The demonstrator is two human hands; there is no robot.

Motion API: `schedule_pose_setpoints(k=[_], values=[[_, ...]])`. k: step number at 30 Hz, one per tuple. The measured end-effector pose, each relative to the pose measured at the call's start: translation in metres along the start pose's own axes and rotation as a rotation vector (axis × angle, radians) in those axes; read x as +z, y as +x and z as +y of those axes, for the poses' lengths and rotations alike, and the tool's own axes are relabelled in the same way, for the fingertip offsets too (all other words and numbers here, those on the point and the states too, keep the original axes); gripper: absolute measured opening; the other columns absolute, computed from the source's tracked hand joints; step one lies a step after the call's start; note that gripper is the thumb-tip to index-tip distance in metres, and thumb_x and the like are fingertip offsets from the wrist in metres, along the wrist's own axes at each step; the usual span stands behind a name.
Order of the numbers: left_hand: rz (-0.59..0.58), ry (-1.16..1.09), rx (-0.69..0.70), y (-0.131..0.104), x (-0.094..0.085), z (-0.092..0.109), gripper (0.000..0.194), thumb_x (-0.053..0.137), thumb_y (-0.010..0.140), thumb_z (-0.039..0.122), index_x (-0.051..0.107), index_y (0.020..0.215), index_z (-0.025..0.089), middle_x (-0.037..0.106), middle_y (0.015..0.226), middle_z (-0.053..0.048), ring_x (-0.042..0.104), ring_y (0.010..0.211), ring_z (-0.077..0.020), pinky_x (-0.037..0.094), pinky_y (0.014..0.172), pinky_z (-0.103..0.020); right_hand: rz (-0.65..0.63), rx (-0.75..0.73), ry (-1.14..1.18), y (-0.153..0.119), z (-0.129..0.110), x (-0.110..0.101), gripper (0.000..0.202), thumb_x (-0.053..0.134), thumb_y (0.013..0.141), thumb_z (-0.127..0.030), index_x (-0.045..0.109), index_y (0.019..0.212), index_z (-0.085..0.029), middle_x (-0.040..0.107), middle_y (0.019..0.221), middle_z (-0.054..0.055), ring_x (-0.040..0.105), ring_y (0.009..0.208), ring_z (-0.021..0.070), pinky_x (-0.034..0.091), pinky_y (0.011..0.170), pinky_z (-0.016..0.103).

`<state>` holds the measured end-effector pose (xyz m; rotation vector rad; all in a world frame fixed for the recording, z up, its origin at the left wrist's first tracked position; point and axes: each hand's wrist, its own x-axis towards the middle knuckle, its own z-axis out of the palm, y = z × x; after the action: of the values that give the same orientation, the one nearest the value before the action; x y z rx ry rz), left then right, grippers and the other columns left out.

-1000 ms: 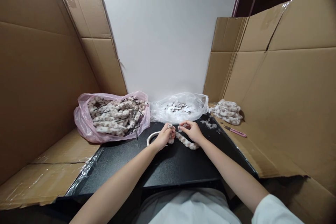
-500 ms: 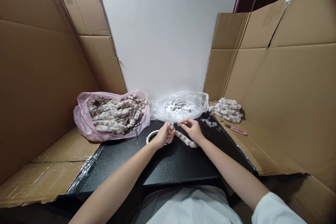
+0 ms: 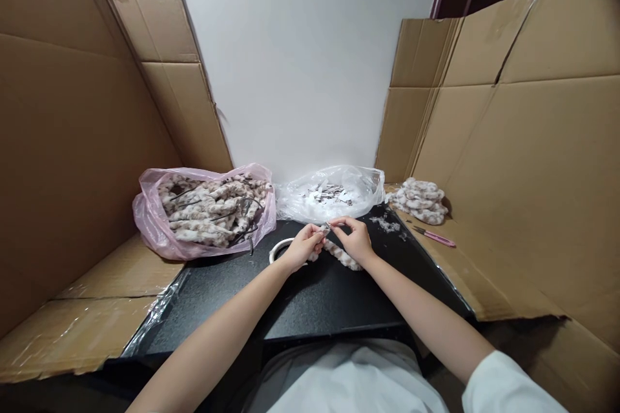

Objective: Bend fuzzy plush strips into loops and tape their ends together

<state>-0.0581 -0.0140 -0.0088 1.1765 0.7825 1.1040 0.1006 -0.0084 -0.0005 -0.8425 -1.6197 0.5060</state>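
My left hand (image 3: 306, 246) is closed around one end of a fluffy white-and-brown plush strip (image 3: 341, 254), whose length runs down to the right across the black table. Beside that end, my right hand (image 3: 355, 239) pinches a small silvery piece (image 3: 328, 224) between thumb and fingertips, too small to make out well. The fingertips of both hands nearly meet there. Partly behind my left hand lies a white ring (image 3: 275, 251), perhaps a roll of tape.
A pink bag (image 3: 150, 232) full of plush strips and dark cords stands left. A clear bag (image 3: 300, 205) holds small metal pieces. Stacked plush (image 3: 419, 201), pink-handled snips (image 3: 438, 237) and loose fluff (image 3: 386, 224) lie right. Cardboard walls (image 3: 542, 161) flank the black table (image 3: 310, 316).
My right hand has brought the small silvery piece left, up against the strip's end. My left hand has turned, with its fingertips now pinching at that end.
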Motion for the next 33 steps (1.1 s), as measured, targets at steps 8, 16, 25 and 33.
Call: schedule_pose_setpoints(k=[8, 16, 25, 33], values=[[0.017, -0.026, 0.019, 0.002, -0.003, -0.001, 0.035, 0.074, 0.067, 0.04, 0.05, 0.075, 0.016, 0.053, 0.062, 0.003, 0.042, 0.05, -0.0049, 0.03, 0.048, -0.018, -0.202, -0.18, 0.021, 0.0, 0.0, 0.0, 0.016, 0.057, 0.078, -0.011, 0.07, 0.077, -0.021, 0.07, 0.099, 0.006, 0.065, 0.096, 0.0196, 0.049, 0.086, 0.034], [0.032, -0.081, 0.034, 0.002, -0.002, 0.004, 0.033, 0.078, 0.064, 0.038, 0.059, 0.075, 0.013, 0.056, 0.068, 0.001, 0.045, 0.054, -0.0052, 0.037, 0.052, -0.019, -0.241, 0.115, 0.338, 0.003, 0.006, 0.0, 0.021, 0.054, 0.084, -0.033, 0.068, 0.091, -0.02, 0.07, 0.101, 0.007, 0.064, 0.098, 0.0206, 0.048, 0.09, 0.036], [0.059, -0.094, 0.003, 0.004, -0.004, 0.003, 0.039, 0.085, 0.053, 0.037, 0.071, 0.078, 0.01, 0.062, 0.065, -0.002, 0.05, 0.055, -0.0054, 0.04, 0.055, -0.019, -0.14, 0.215, 0.199, 0.0, 0.017, 0.006, 0.022, 0.071, 0.068, -0.032, 0.068, 0.085, -0.018, 0.071, 0.087, 0.007, 0.066, 0.084, 0.0215, 0.051, 0.083, 0.038], [0.111, -0.061, 0.012, 0.004, -0.005, 0.003, 0.036, 0.085, 0.052, 0.037, 0.066, 0.069, 0.011, 0.061, 0.055, -0.001, 0.051, 0.049, -0.0065, 0.039, 0.051, -0.019, -0.217, 0.188, 0.21, 0.002, 0.019, 0.004, 0.02, 0.07, 0.069, -0.034, 0.069, 0.078, -0.017, 0.066, 0.082, 0.006, 0.063, 0.076, 0.0187, 0.05, 0.07, 0.031]])
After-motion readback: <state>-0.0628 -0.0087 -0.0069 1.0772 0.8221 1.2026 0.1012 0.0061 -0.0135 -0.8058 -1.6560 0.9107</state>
